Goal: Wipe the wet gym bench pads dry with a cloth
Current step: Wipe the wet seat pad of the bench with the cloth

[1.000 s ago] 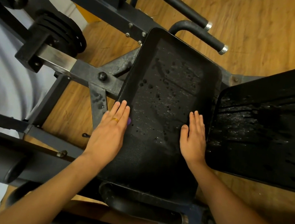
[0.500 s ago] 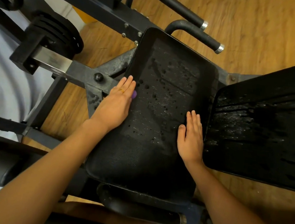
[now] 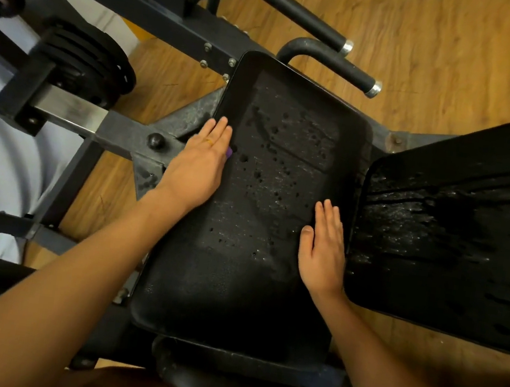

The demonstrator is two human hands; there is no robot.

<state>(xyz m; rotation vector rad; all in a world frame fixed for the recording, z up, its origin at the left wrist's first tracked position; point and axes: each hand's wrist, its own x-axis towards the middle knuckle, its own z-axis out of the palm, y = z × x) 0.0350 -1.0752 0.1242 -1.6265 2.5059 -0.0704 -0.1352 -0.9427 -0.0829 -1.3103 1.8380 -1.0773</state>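
The middle of the seat pad is left open between the left hand at its left edge and the right hand near its right edge. The far edge is hemmed by two handle bars, the left edge by a frame beam and weight plates, and the right edge by the back pad, only a narrow gap being left.
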